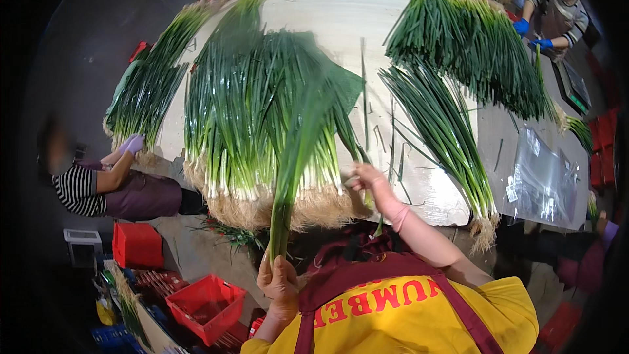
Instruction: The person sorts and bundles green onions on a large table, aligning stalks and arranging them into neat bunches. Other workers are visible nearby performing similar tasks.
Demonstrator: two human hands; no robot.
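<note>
My left hand (278, 280) grips a few green onion stalks (290, 177), whose leaves fan away from me over the table, blurred at the tips. My right hand (371, 182) is motion-blurred at the table's near edge, its fingers curled beside the roots of the pile. A green leaf passes behind or through those fingers; which one, I cannot tell. Before me lies a wide pile of green onions (236, 123), roots towards me, partly on a dark green mesh cloth (346, 83). Another bunch of green onions (442, 132) rests to the right, its roots over the edge.
Clear plastic bags (540, 177) and a scale (572, 86) are at the right. More green onions (452, 39) cover the far right. A person in purple gloves (130, 145) works at left; another wears blue gloves (540, 44). Red crates (206, 305) stand on the floor behind left.
</note>
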